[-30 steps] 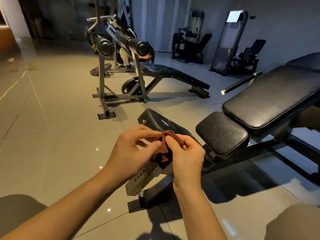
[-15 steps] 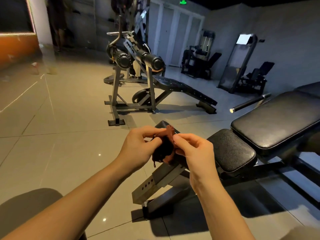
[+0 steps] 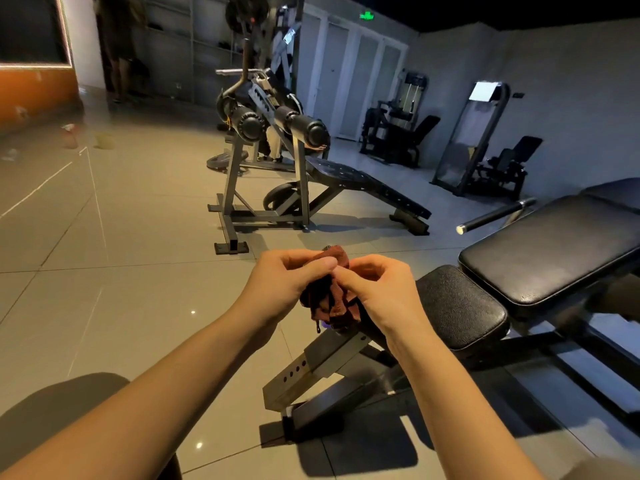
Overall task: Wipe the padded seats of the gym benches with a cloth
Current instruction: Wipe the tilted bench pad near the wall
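Observation:
A crumpled dark red cloth (image 3: 330,296) hangs bunched between both hands at the centre of the view. My left hand (image 3: 284,284) pinches its upper left part. My right hand (image 3: 379,294) pinches its upper right part, thumb and fingers curled on the fabric. Just right of the hands stands an adjustable bench with a small black padded seat (image 3: 460,306) and a long black back pad (image 3: 554,247). The cloth is held in the air above the bench's grey metal frame (image 3: 311,372), not touching any pad.
A decline sit-up bench (image 3: 367,185) with black foam rollers (image 3: 304,128) stands on the tiled floor ahead. A steel bar (image 3: 495,214) pokes out beside the back pad. Weight machines (image 3: 398,136) line the far wall. My knees show at the bottom corners.
The view has tilted upward, showing more of the room. Both hands keep working the cloth, gathering it closer between the fingertips.

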Action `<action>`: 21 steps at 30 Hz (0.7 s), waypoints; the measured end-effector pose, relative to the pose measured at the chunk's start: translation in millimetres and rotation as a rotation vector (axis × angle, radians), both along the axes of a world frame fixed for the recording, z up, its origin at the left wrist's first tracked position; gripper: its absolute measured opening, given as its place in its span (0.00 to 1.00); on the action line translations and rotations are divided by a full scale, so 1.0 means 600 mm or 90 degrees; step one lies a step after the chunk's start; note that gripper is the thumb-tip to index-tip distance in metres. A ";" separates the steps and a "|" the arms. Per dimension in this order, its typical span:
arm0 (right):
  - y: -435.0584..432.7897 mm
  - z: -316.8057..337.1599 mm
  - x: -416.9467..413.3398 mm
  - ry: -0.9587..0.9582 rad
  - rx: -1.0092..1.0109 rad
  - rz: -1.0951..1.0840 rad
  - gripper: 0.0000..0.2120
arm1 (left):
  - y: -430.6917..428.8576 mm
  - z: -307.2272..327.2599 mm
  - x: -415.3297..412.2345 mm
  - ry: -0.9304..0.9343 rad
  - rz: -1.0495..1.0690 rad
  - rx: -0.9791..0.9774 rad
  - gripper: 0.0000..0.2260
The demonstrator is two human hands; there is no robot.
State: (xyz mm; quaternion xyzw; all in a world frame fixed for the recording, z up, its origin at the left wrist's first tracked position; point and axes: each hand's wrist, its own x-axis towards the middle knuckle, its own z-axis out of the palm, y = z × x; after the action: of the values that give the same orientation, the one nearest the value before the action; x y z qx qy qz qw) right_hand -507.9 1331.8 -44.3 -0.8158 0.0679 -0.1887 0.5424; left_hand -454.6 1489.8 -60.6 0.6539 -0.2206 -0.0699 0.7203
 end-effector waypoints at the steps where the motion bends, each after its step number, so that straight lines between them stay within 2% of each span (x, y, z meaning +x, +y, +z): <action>1: -0.003 -0.001 0.001 0.011 0.001 0.012 0.10 | 0.000 -0.001 0.002 0.016 0.016 -0.006 0.08; 6: -0.013 0.004 -0.002 0.135 0.099 0.152 0.12 | 0.014 0.010 0.023 0.069 0.034 -0.043 0.08; 9: 0.003 0.001 0.007 0.125 0.077 0.130 0.09 | 0.016 0.011 0.028 0.103 0.035 -0.050 0.09; 12: 0.015 -0.006 0.022 0.057 -0.011 0.042 0.07 | 0.003 0.002 0.027 0.163 0.056 -0.010 0.13; 14: 0.015 -0.019 0.035 0.038 -0.074 0.009 0.07 | -0.011 -0.011 0.027 0.140 0.101 0.028 0.13; 19: -0.028 -0.026 0.052 0.089 -0.215 0.108 0.11 | -0.023 -0.034 0.033 0.117 0.222 0.042 0.12; 21: -0.068 -0.009 0.058 0.081 -0.271 0.074 0.13 | -0.013 -0.035 0.049 0.062 0.237 0.105 0.09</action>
State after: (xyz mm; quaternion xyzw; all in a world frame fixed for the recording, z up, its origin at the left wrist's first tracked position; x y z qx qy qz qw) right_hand -473.1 1290.8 -49.4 -0.9245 0.0134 -0.1152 0.3630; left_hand -424.9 1482.2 -81.4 0.7363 -0.0546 0.0153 0.6743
